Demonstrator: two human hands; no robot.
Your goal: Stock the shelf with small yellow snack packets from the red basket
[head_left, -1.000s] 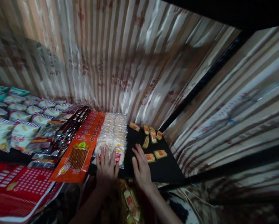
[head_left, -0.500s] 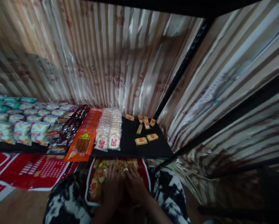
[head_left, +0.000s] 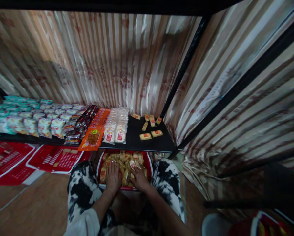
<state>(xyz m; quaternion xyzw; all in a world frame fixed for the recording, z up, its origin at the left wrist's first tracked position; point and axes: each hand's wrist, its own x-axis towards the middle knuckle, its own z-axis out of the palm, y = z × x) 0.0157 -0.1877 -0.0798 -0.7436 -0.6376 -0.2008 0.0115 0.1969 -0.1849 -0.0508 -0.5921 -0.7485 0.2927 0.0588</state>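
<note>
Between my knees sits a red, white-edged bag (head_left: 150, 167) full of small yellow-wrapped snack packets (head_left: 123, 157). My left hand (head_left: 113, 177) lies palm down on the packets at the left, its fingers stretched forward. On the right side of the pile rests my right hand (head_left: 139, 178), fingers spread and touching the packets. Neither hand shows a packet lifted in it, and what lies beneath the palms is hidden. Several matching yellow packets (head_left: 145, 136) lie loose on the black shelf (head_left: 132, 141) just beyond the bag.
Left along the shelf are clear-wrapped white snacks (head_left: 121, 126), an orange pouch (head_left: 94, 132), dark packets (head_left: 86, 121) and rows of white and teal packets (head_left: 57, 127). Red printed bags (head_left: 58, 157) lie below. Black posts (head_left: 182, 72) frame striped sheeting (head_left: 137, 65). Another red bag (head_left: 262, 224) stands lower right.
The view has shifted, so the shelf and bag sit higher and more floor shows. Both hands remain on the packets, with the fingers little changed.
</note>
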